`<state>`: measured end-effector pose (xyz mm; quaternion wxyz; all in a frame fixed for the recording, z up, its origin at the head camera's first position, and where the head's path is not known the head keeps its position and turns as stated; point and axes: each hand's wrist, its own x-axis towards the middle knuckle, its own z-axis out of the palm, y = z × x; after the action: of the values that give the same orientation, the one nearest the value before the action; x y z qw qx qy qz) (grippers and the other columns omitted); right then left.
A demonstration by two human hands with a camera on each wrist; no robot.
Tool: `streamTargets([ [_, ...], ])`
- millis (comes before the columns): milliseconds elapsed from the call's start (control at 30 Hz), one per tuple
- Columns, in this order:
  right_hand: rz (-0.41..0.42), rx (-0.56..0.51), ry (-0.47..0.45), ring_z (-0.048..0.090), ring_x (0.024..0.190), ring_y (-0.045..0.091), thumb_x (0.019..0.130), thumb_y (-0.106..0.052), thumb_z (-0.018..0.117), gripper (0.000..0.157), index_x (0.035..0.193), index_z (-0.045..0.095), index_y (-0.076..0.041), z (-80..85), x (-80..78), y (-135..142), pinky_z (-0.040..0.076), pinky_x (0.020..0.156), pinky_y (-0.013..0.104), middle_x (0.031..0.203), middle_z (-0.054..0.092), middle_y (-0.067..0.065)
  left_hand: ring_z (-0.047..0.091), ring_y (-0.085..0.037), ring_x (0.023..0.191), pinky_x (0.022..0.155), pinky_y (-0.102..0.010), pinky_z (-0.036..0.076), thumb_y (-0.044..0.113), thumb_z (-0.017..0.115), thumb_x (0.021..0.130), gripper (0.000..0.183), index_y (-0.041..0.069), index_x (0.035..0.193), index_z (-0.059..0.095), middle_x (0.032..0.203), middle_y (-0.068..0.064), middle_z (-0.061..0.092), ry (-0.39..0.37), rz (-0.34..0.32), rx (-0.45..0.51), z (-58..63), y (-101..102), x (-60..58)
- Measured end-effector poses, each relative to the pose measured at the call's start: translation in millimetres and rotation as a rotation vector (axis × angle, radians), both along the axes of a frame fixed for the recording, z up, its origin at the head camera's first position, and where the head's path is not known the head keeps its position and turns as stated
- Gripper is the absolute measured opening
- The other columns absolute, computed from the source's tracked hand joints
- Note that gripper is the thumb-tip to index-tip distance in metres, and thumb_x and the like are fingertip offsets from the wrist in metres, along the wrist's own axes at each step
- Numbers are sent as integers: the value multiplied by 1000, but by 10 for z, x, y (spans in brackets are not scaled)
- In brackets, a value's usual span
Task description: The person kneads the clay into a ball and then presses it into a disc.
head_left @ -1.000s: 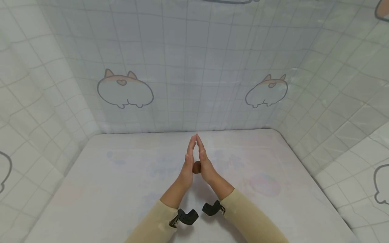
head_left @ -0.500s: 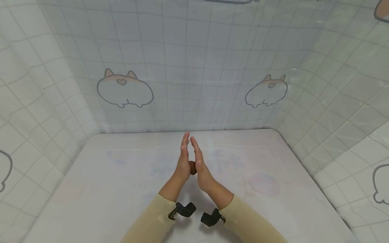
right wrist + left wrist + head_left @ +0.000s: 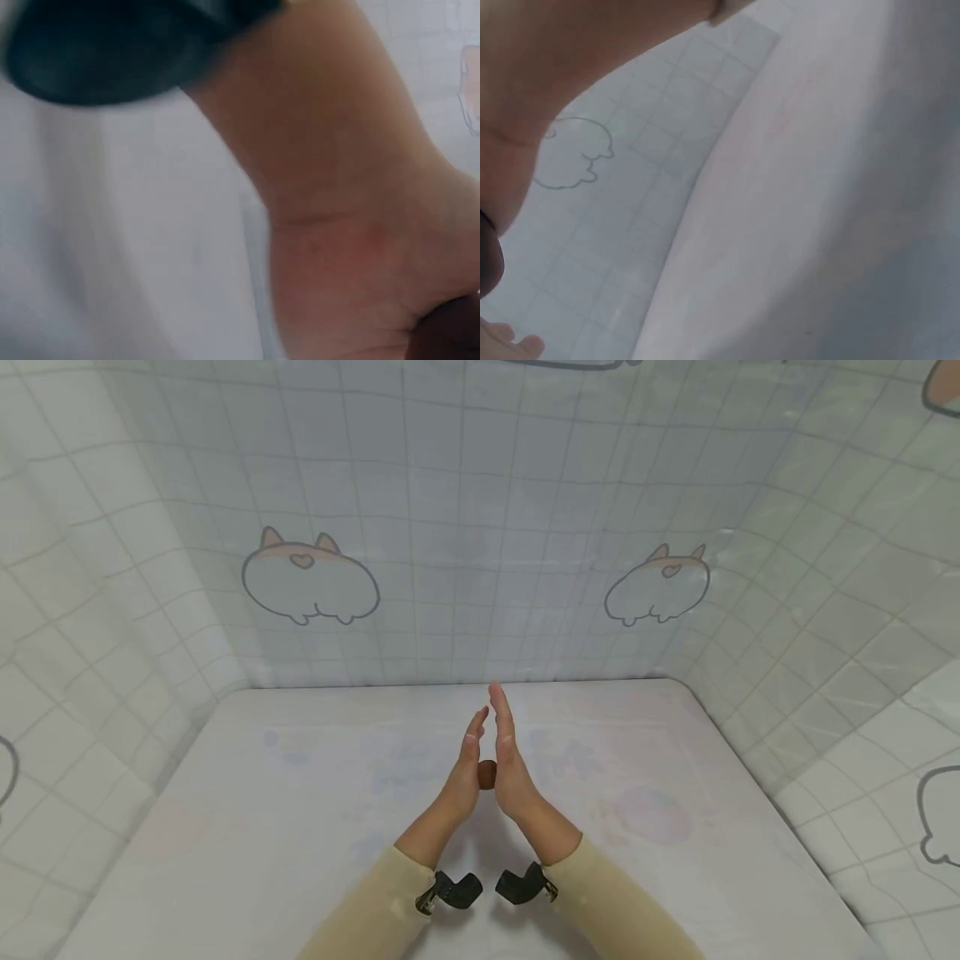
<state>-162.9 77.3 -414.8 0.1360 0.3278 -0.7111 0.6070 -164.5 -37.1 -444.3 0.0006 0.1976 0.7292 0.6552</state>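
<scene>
**Brown ball (image 3: pixel 487 775) pressed between two flat palms!**

And here I have it, dead centre: the left hand (image 3: pixel 462 777) and right hand (image 3: pixel 513 768) make the grip, fingers straight, palms facing, nothing curled round the ball. It sits between the lower palms, touching both, and I'd say that pressure from two sides is what keeps it there. The fingers lean inward above it, a narrow gap between them, right fingertips reaching farther forward.

Now the edges: in the head view those fingertips line up near the far rim of the bench (image 3: pixel 300 827), and a grid-patterned sheet (image 3: pixel 450 527) rises behind. I judge there's generous room left and right; tighter are the two wrist cameras (image 3: pixel 522 883), near each other below the hands. Height above the bench? I can't tell.
</scene>
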Motion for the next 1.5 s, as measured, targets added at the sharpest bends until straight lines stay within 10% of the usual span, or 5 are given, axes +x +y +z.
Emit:
streamTargets([
  [667, 1, 38, -157, -6, 152, 23, 89, -84, 8, 93, 162, -5, -27, -72, -279, 141, 2, 113, 69, 167, -7, -3, 6, -38, 151, 116, -63, 3, 78, 3, 94, 93, 14, 162, 1, 167, -7, -2, 130, -198, 216, 51, 70, 102],
  [967, 32, 105, -251, 2, 152, 26, 84, -89, 9, 95, 161, -1, -35, -223, -213, 95, 8, 113, 69, 167, -5, -5, 5, -37, 152, 117, -60, 2, 71, 5, 99, 87, 10, 161, 2, 167, -8, -1, 243, -109, 285, 158, 18, 85],
  [1500, 131, 119, -36, -6, 153, 27, 94, -78, 5, 90, 162, -7, -20, -240, -10, -1, 3, 114, 68, 168, -7, 5, 4, -29, 152, 112, -70, 1, 85, 13, 89, 97, 21, 162, 6, 167, -4, 5, 230, 63, 251, 250, -40, -18],
])
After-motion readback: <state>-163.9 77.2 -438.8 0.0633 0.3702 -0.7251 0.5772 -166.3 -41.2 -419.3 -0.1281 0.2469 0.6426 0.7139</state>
